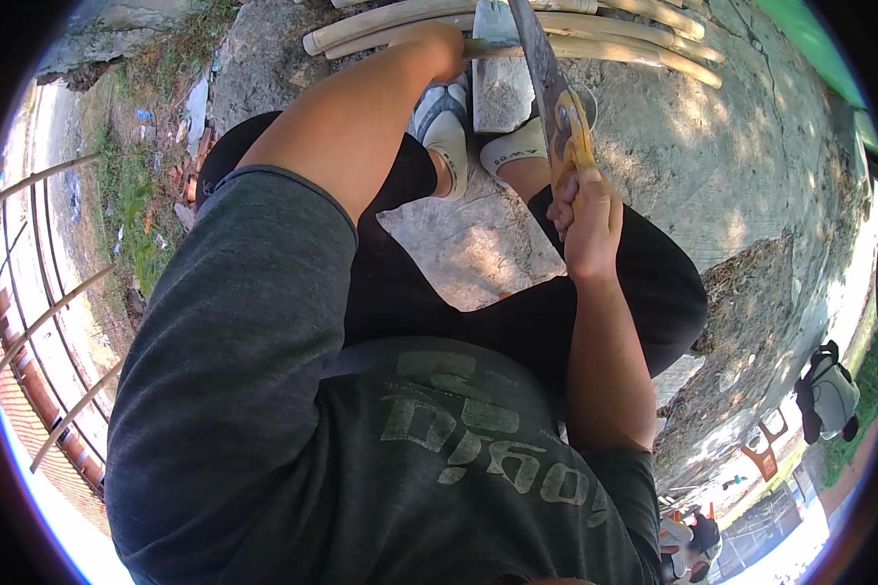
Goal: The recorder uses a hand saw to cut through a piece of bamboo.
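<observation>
My right hand (585,219) is closed round the yellow handle of a handsaw (541,63). Its long grey blade points away from me and reaches past the top of the view. At the far side, my left hand (442,51) is wrapped round a pale wooden pole (493,46); most of its fingers are hidden. This pole lies across a concrete block (503,102) between my feet, just left of the saw blade. Whether the saw's teeth touch the pole I cannot tell. Several more pale poles (615,49) lie side by side across the block.
My sandalled left foot (444,127) and my right foot (517,146) flank the block on rough concrete ground (663,146). Grass and litter (137,195) lie to the left, beside a stick fence (54,317). A green wall (819,44) stands far right. People (829,395) are at lower right.
</observation>
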`<action>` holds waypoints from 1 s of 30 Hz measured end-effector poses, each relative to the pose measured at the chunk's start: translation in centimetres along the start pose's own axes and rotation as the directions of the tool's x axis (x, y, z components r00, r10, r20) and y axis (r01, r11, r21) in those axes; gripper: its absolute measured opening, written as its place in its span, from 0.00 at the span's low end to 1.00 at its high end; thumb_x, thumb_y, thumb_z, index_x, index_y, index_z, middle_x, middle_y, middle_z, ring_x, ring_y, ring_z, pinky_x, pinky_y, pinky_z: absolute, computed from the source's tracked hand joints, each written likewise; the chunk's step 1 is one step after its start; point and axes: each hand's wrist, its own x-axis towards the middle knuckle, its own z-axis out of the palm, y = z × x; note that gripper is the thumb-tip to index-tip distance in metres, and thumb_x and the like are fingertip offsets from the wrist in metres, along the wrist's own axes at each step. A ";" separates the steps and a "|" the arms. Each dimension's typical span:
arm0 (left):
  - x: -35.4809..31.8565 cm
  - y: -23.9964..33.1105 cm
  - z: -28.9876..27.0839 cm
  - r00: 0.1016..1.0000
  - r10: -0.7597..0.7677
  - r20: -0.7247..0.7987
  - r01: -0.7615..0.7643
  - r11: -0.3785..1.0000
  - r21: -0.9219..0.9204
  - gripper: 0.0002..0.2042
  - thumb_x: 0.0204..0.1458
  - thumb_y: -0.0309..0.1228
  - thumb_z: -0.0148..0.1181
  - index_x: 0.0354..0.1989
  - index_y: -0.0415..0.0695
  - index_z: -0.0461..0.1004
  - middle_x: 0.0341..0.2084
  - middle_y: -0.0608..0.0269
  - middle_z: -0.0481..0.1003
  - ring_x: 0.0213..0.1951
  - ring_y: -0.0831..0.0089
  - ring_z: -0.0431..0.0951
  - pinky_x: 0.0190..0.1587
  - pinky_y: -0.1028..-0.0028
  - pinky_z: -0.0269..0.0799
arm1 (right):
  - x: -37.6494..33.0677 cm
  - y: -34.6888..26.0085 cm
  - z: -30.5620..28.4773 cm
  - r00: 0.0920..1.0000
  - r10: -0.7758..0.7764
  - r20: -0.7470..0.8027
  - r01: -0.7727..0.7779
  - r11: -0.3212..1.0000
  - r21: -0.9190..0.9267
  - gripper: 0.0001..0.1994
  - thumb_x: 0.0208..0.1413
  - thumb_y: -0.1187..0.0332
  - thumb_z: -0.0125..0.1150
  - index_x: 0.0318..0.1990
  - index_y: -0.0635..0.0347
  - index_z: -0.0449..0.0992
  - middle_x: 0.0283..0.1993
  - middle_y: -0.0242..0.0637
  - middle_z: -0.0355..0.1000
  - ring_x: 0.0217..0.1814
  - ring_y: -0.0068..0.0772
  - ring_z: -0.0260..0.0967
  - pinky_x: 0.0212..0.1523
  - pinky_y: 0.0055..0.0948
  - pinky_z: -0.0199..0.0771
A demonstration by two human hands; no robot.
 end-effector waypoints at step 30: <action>-0.5 -0.2 0.7 0.998 0.047 0.037 -0.046 0.999 -0.016 0.16 0.47 0.34 0.54 0.41 0.41 0.82 0.41 0.46 0.80 0.45 0.52 0.81 0.50 0.58 0.76 | 1.1 -2.0 2.3 0.999 0.039 -0.010 -0.039 0.999 -0.035 0.21 0.69 0.54 0.42 0.25 0.55 0.62 0.17 0.25 0.54 0.18 0.16 0.49 0.20 0.22 0.49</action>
